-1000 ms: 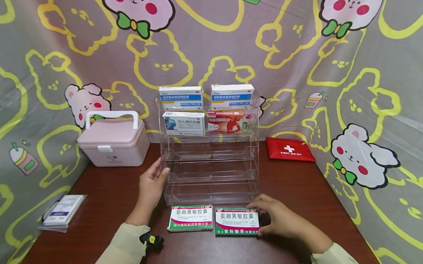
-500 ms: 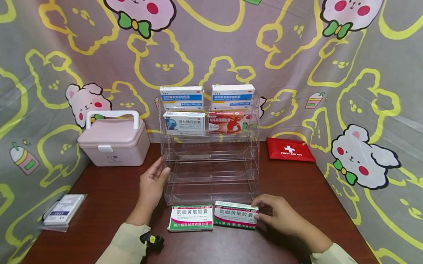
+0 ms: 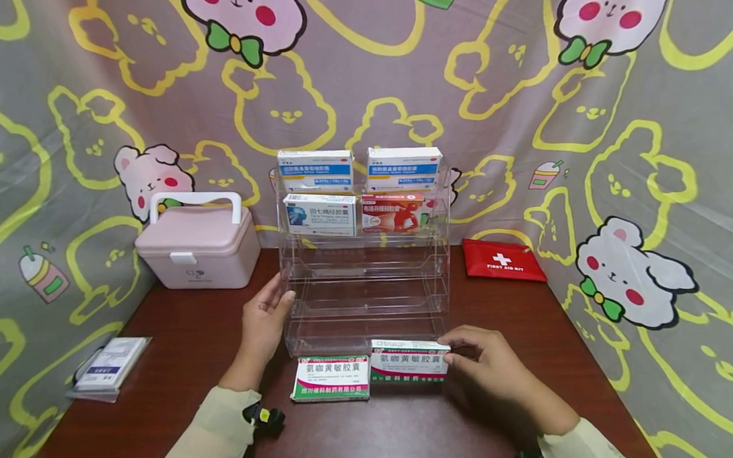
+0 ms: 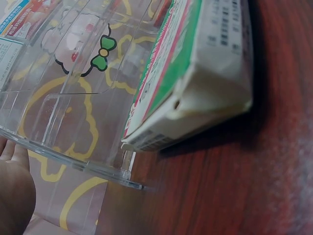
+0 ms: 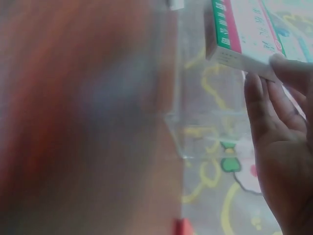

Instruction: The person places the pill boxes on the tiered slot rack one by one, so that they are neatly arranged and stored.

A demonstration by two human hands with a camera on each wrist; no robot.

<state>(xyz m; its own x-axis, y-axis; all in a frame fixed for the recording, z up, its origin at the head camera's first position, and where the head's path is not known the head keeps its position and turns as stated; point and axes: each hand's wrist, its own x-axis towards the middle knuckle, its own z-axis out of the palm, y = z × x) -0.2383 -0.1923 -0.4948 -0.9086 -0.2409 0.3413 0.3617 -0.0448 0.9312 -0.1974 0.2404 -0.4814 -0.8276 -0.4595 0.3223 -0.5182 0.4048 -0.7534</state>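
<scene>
In the head view my right hand (image 3: pixel 485 371) pinches the right end of a white, green and pink medicine box (image 3: pixel 409 364), thumb in front and fingers behind. The box is tilted up before the lowest tier of a clear stepped display rack (image 3: pixel 367 296). The right wrist view shows thumb and fingertips on the end of this medicine box (image 5: pixel 249 34). My left hand (image 3: pixel 263 323) holds the rack's left side edge; its fingers are partly hidden. A matching medicine box (image 3: pixel 331 378) lies on the table in front of the rack, its end close in the left wrist view.
Two blue-and-white boxes, one of them the right box (image 3: pixel 403 169), stand on the top tier. Below are a white box (image 3: pixel 320 215) and a red box (image 3: pixel 391 214). A pink case (image 3: pixel 196 246), a red first aid pouch (image 3: pixel 503 259) and a bagged packet (image 3: pixel 110 368) surround the rack.
My right hand has raised its medicine box from lying flat to tilted up and moved it toward the rack. My left hand and the other box have stayed put.
</scene>
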